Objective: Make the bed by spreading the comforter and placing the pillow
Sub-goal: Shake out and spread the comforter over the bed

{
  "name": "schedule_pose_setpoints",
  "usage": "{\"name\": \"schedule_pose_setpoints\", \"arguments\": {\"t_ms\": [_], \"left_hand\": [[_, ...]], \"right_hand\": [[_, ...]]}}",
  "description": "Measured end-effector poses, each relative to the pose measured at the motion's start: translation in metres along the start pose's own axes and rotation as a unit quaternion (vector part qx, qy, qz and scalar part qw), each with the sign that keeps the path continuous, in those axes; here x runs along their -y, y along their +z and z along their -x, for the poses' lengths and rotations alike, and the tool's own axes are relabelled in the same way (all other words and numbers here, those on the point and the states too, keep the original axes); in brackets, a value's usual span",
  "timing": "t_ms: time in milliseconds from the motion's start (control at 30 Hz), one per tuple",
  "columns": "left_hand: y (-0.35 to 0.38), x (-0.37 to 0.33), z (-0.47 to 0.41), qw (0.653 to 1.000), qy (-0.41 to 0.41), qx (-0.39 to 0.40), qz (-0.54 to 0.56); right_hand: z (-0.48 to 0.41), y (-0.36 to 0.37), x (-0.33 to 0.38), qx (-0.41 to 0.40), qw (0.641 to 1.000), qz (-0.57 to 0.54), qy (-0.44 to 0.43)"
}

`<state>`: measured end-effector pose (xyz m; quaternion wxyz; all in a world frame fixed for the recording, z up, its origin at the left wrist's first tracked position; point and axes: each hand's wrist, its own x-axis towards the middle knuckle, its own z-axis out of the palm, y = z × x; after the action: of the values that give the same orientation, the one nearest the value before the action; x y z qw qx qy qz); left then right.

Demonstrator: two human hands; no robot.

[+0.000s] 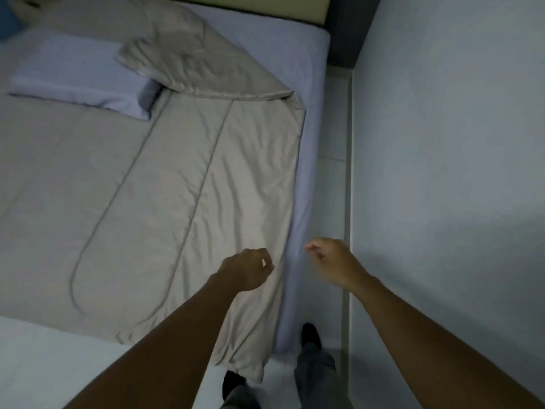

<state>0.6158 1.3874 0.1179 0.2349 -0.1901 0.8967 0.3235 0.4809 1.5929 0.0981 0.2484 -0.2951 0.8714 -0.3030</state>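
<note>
A beige comforter (165,184) lies spread over the bed, which has a lavender sheet (306,84). The comforter's far right corner is folded back onto itself (203,66), and its near corner hangs over the mattress end toward the floor. A lavender pillow (79,75) rests on the comforter at the upper left, its right end tucked under the fold. My left hand (247,270) hovers just above the comforter's right edge with the fingers curled in, holding nothing. My right hand (333,261) hangs over the sheet's side edge, fingers loosely apart and empty.
A pale wall (442,143) runs close along the bed's right side, leaving a narrow strip of tiled floor (336,128). My feet in dark socks (311,335) stand at the bed's near corner. A dark-framed headboard (265,2) closes the far end.
</note>
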Motion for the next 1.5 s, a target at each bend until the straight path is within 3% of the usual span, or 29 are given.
{"name": "schedule_pose_setpoints", "arguments": {"t_ms": [167,300,500,933,1067,1300,1500], "left_hand": [[-0.030,-0.077,-0.047,0.984,0.059,-0.073,0.151],[-0.037,-0.131,-0.073,0.955,0.068,-0.122,0.260],[-0.055,-0.175,-0.116,0.937,0.075,-0.156,0.303],[-0.185,-0.207,-0.316,0.907,0.047,-0.206,0.365],[-0.252,-0.214,-0.398,0.885,0.013,-0.233,0.404],[-0.352,-0.228,-0.511,0.891,-0.001,-0.235,0.387],[-0.403,-0.209,-0.611,0.873,-0.083,-0.279,0.390]], "right_hand": [[-0.032,-0.066,0.007,-0.109,0.973,-0.199,0.040],[-0.044,-0.111,-0.003,-0.172,0.941,-0.288,0.040],[-0.081,-0.152,-0.023,-0.216,0.891,-0.388,0.097],[-0.313,-0.279,-0.034,-0.186,0.910,-0.369,0.042],[-0.415,-0.317,-0.031,-0.144,0.925,-0.348,0.044],[-0.563,-0.390,-0.038,-0.091,0.932,-0.347,0.046],[-0.720,-0.434,-0.056,0.000,0.958,-0.285,0.035]]}}
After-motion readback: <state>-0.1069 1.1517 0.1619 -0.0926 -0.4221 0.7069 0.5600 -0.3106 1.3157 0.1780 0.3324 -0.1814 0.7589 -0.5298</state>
